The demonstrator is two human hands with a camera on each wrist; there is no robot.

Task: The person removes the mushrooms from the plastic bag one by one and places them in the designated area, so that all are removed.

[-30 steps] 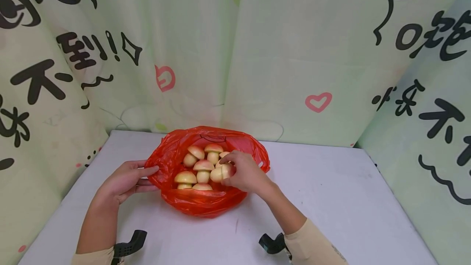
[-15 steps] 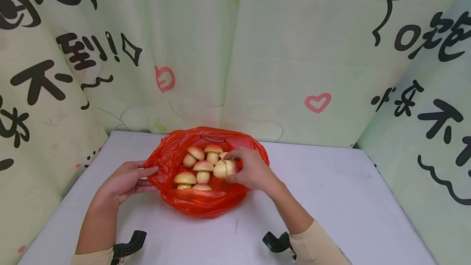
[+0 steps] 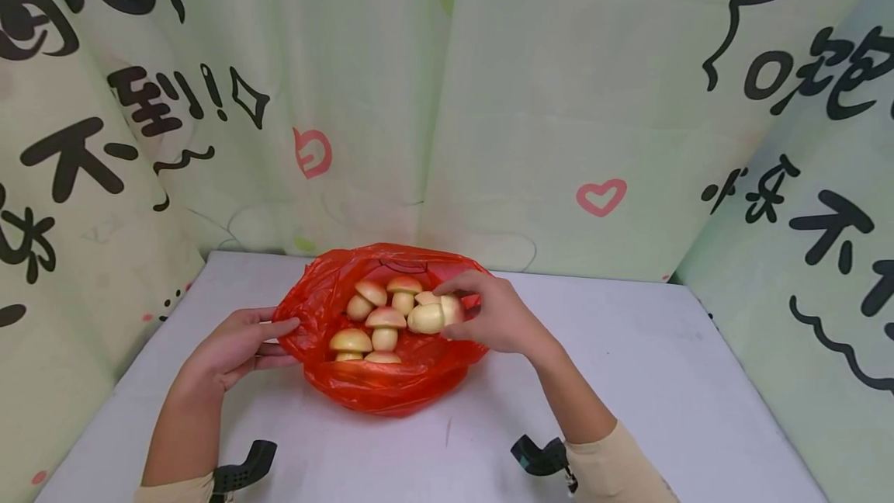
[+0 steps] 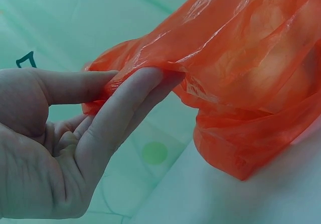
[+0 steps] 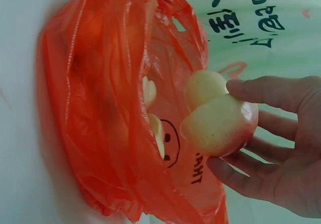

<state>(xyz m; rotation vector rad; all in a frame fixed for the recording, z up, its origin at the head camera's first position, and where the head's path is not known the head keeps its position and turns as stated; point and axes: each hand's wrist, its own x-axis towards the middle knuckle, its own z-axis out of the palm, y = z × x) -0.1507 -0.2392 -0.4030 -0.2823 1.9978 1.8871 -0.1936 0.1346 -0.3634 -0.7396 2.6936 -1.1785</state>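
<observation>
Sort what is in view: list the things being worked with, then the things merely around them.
Being worked with:
- right hand, gripping a toy mushroom
- left hand, pinching the red plastic bag at its rim
- other mushrooms in the bag

Merely around:
- white table
- printed curtain

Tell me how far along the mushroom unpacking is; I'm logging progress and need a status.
Nothing looks done yet: no mushroom lies on the white table. In hand: the right hand grips one toy mushroom just above the open red bag, while the left hand pinches the bag's edge. Left: at least five mushrooms in the bag.
</observation>
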